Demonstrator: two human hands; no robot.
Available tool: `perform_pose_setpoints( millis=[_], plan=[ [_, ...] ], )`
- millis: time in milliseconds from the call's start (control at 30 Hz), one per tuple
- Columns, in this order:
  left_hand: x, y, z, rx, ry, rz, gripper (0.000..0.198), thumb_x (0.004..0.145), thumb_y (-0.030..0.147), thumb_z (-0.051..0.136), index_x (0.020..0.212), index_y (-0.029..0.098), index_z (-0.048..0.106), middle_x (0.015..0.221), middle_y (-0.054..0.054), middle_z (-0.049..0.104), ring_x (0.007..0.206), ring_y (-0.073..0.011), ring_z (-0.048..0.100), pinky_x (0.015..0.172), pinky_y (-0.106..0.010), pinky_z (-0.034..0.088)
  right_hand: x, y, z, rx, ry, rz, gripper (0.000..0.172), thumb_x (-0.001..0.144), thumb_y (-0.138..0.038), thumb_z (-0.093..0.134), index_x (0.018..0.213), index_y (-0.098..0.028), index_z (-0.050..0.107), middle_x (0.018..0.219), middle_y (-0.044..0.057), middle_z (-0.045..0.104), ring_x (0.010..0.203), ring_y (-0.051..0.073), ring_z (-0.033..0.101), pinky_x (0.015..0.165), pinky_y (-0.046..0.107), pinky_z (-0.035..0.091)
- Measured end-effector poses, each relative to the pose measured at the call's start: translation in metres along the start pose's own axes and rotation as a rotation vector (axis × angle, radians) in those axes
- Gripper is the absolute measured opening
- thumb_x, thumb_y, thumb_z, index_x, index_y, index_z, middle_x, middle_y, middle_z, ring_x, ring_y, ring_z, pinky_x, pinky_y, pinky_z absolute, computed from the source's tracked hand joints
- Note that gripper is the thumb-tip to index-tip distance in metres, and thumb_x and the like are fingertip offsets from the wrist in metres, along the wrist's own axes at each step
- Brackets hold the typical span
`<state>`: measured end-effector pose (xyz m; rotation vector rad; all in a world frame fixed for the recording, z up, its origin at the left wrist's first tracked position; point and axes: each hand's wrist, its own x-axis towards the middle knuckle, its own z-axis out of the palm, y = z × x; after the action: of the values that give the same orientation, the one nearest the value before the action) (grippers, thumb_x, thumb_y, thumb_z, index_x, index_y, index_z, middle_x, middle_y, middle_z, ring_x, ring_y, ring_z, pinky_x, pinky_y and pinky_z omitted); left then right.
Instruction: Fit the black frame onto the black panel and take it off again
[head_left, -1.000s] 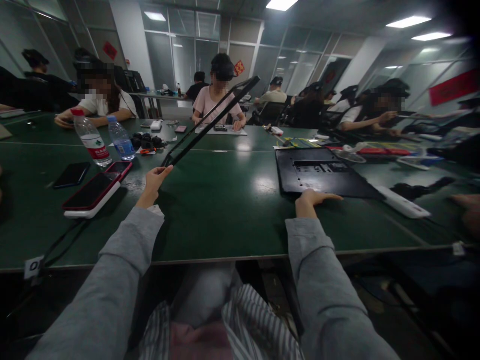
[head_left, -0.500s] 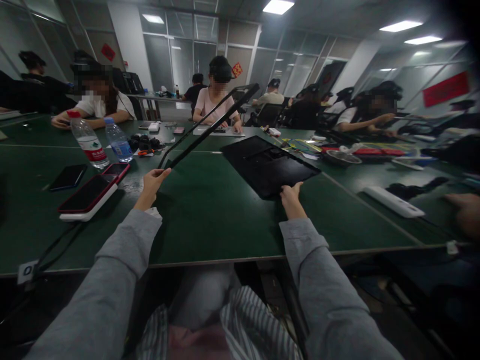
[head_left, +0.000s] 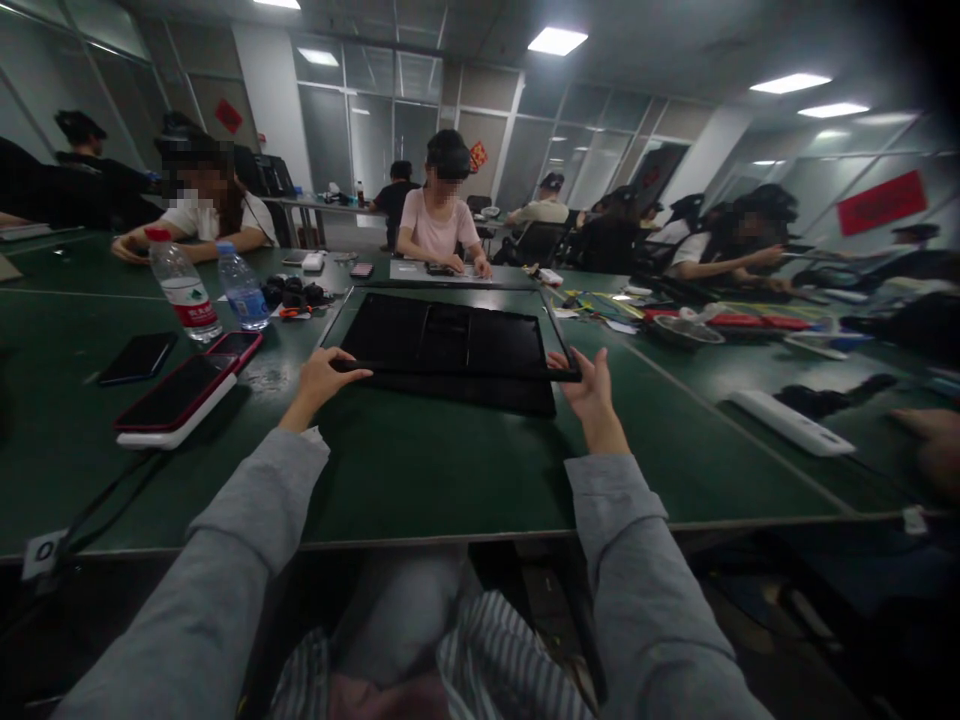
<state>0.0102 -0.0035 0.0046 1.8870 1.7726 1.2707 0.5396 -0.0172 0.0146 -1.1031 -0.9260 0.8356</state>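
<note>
A thin black rectangular frame (head_left: 457,372) is held nearly level over the table. My left hand (head_left: 315,385) pinches its near left corner between thumb and fingers. At the near right corner, my right hand (head_left: 596,400) has its fingers spread around the bar and its thumb raised apart; it touches the frame but does not close on it. Beneath the frame lies a flat black panel (head_left: 495,340) with a recessed middle, seen through the opening. The panel sits slightly askew, its near edge showing below the frame's front bar.
On the left are two bottles (head_left: 244,290), a dark phone (head_left: 139,358) and a red-edged phone (head_left: 176,390) on a white block. A white power strip (head_left: 791,422) lies right. Cables and a wire basket (head_left: 686,330) are farther back. Several people sit around; one (head_left: 442,220) faces me.
The frame has swung down from a raised tilt to nearly level above the panel. My right hand has left the panel, which now lies turned straighter and farther left, and has moved to the frame's corner.
</note>
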Motion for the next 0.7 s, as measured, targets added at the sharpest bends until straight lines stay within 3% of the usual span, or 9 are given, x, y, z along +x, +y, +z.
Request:
perform_pose_setpoints(
  millis=[133, 233, 367, 467, 700],
  plan=[
    [-0.003, -0.004, 0.005, 0.105, -0.037, 0.083, 0.044, 0.069, 0.055, 0.101, 0.095, 0.025, 0.081, 0.105, -0.009, 0.078, 0.111, -0.0332, 0.069, 0.104, -0.05, 0.05, 0.001, 0.006, 0.003, -0.234, -0.003, 0.03, 0.054, 0.082, -0.053, 0.084, 0.124, -0.021, 0.072, 0.094, 0.006, 0.074, 0.083, 0.022, 0.073, 0.082, 0.039, 0.068],
    [-0.003, -0.008, 0.01, 0.118, -0.064, 0.132, 0.041, 0.073, 0.055, 0.1, 0.096, 0.026, 0.082, 0.111, -0.009, 0.078, 0.119, -0.0351, 0.066, 0.109, -0.053, 0.048, 0.002, 0.023, 0.008, -0.491, 0.011, -0.126, 0.056, 0.085, -0.038, 0.076, 0.137, -0.019, 0.072, 0.109, 0.01, 0.078, 0.101, 0.028, 0.074, 0.104, 0.053, 0.063],
    [-0.001, -0.017, 0.019, 0.115, -0.103, 0.201, 0.034, 0.078, 0.05, 0.097, 0.099, 0.027, 0.082, 0.117, -0.01, 0.079, 0.13, -0.0359, 0.062, 0.113, -0.055, 0.045, 0.003, 0.039, 0.007, -0.806, 0.075, -0.306, 0.06, 0.092, -0.031, 0.059, 0.149, -0.015, 0.069, 0.125, 0.02, 0.076, 0.126, 0.037, 0.067, 0.121, 0.064, 0.047],
    [0.003, -0.025, 0.024, 0.111, -0.146, 0.241, 0.029, 0.081, 0.047, 0.095, 0.099, 0.028, 0.083, 0.115, -0.008, 0.08, 0.131, -0.0352, 0.061, 0.115, -0.055, 0.045, 0.003, 0.044, 0.005, -0.941, 0.144, -0.292, 0.067, 0.093, -0.028, 0.052, 0.158, -0.012, 0.063, 0.132, 0.024, 0.072, 0.131, 0.04, 0.064, 0.121, 0.065, 0.046],
    [0.008, -0.033, 0.029, 0.131, -0.198, 0.272, 0.026, 0.083, 0.045, 0.092, 0.101, 0.028, 0.085, 0.117, -0.008, 0.08, 0.133, -0.0348, 0.06, 0.119, -0.054, 0.044, 0.002, 0.047, 0.009, -1.048, 0.159, -0.23, 0.064, 0.099, -0.031, 0.052, 0.161, -0.016, 0.061, 0.136, 0.022, 0.071, 0.137, 0.039, 0.063, 0.119, 0.064, 0.047]
  ],
)
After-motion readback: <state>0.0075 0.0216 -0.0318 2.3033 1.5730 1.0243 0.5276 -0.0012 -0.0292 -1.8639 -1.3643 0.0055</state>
